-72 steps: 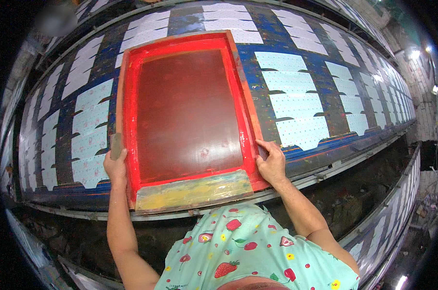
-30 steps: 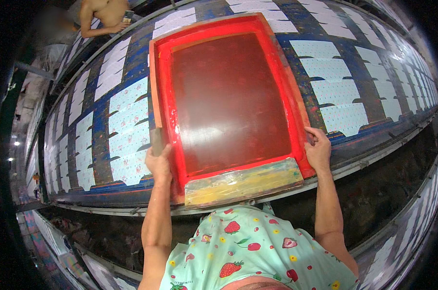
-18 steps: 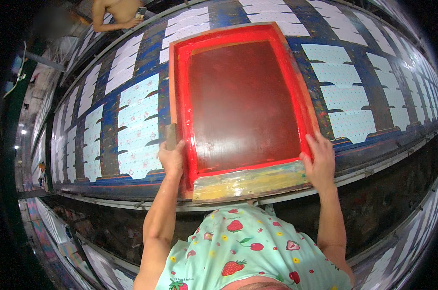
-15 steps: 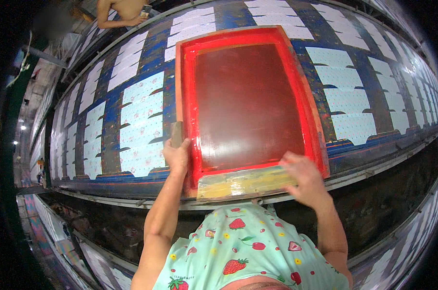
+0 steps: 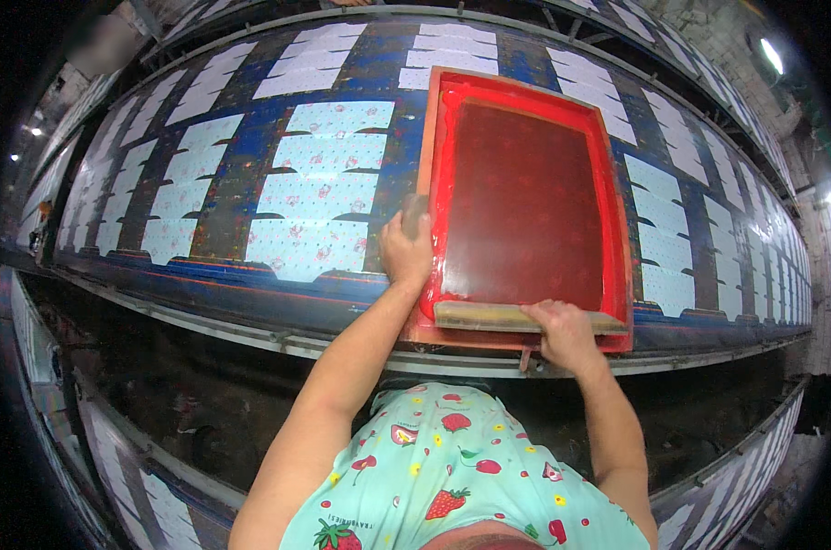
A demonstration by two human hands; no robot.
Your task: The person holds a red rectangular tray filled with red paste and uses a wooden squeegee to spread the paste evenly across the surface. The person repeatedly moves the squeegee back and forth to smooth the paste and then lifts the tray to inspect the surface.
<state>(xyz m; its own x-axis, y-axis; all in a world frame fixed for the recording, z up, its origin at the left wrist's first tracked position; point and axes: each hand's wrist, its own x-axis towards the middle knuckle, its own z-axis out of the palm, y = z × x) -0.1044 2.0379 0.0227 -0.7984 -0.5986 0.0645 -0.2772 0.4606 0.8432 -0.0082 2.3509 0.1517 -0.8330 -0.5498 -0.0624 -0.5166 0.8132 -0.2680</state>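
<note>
A screen-printing frame (image 5: 432,137) with red-coated inner edges and a dark red mesh (image 5: 525,202) lies on the long printing table. At its left side my left hand (image 5: 404,249) is closed around a worn wooden handle (image 5: 413,209). My right hand (image 5: 564,332) grips the top of a long yellowish squeegee (image 5: 479,316), fingers over its far side and thumb nearer me. This squeegee stretches across the near end of the mesh, inside the frame. What lies under the mesh is hidden.
Pale printed fabric panels (image 5: 319,188) lie in columns left of the frame, and more panels (image 5: 658,234) lie to its right. A metal rail (image 5: 250,336) runs along the table's near edge. Part of another person's hand (image 5: 351,3) shows at the top edge.
My right hand, apart and blurred before, has closed on the squeegee, which has tipped up from lying flat. My left hand keeps its hold. The view has swung, putting the frame farther right.
</note>
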